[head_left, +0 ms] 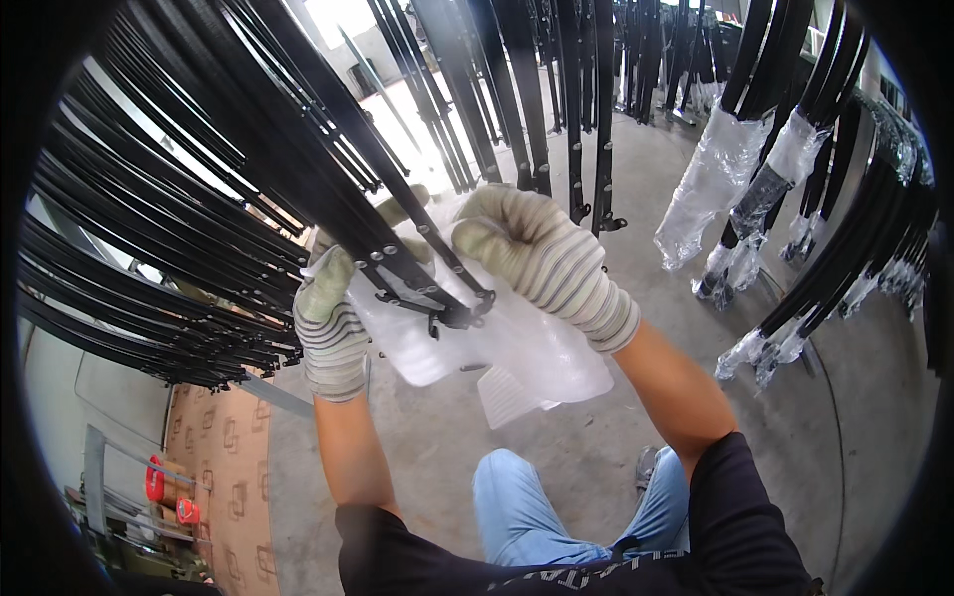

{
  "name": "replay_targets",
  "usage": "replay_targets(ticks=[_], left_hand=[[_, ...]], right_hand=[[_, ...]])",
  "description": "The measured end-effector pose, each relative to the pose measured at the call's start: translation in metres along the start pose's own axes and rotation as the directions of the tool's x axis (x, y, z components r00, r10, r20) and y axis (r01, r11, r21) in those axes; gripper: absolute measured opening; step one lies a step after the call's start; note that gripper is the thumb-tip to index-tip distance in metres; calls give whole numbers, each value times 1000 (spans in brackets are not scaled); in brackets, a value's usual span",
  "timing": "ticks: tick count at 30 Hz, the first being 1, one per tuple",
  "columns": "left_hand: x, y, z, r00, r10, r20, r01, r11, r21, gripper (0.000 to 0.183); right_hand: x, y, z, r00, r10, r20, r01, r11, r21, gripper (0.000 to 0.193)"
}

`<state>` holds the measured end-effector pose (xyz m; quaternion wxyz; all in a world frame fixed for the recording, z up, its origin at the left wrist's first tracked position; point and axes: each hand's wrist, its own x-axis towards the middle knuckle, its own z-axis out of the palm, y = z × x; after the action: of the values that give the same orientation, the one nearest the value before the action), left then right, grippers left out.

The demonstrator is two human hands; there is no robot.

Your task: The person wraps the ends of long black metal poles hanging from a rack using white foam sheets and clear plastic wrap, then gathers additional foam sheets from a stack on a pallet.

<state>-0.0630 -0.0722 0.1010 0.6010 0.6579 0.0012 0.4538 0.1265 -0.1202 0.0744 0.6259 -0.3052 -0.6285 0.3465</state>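
A white, translucent foam packing sheet (542, 353) is spread behind and below the lower ends of black metal bars (343, 223), which hang in front of me. The bars have rivets along them and small fittings at their tips. My left hand (333, 303), in a striped knit glove, grips the sheet's left edge with the thumb in front. On the right side of the bars, my right hand (537, 248), gloved alike, has its fingers curled on the sheet's upper part. The fingertips of both hands are partly hidden behind the sheet and bars.
Many more black bars (139, 214) hang close on the left and at the back. To the right, bar ends are wrapped in clear plastic (720, 179). Grey concrete floor (397, 447) lies below, with patterned brown sheeting (234, 467) and red containers (154, 479) at lower left.
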Motion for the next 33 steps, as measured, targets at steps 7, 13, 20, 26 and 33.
replay_targets(ticks=[7, 13, 20, 26, 33], left_hand=[[2, -27, -22, 987, -109, -121, 66, 946, -316, 49], [14, -39, 4, 982, -133, 133, 180, 873, -454, 57], [16, -55, -7, 1000, -29, -5, 25, 942, -333, 45], [19, -62, 3, 995, 54, -80, -78, 938, -339, 53], [27, -49, -3, 964, -216, 156, 228, 971, -66, 54]], right_hand=[[-14, 6, 11, 982, 110, -157, -41, 921, 386, 11], [-11, 32, 10, 906, 48, -420, -81, 995, -62, 35], [-26, 37, 3, 886, -113, -449, -129, 872, -473, 31], [-18, 40, 5, 839, -248, -484, -196, 693, -694, 31], [-1, 33, 1, 901, -49, -431, -308, 627, -716, 27]])
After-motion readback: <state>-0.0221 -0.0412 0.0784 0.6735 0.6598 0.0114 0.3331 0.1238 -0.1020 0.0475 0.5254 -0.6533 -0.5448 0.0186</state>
